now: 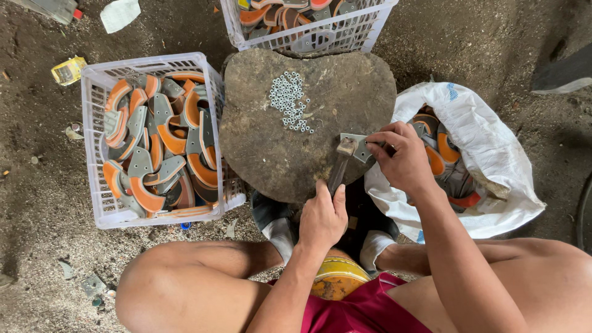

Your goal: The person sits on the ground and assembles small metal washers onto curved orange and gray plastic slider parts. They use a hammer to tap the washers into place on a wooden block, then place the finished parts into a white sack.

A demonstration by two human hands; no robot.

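Grey flat metal plate point(359, 145) lies pinned on the round stone block point(277, 142) by the right hand point(404, 159), its grip pinched shut, so the left hand point(322, 219), fist closed around the wooden-handled hammer point(341, 165), can strike squarely.

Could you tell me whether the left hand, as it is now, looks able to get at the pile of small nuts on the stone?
Probably not at once: the left hand is closed around the hammer handle. The nuts lie uncovered on the stone just beyond, with nothing between.
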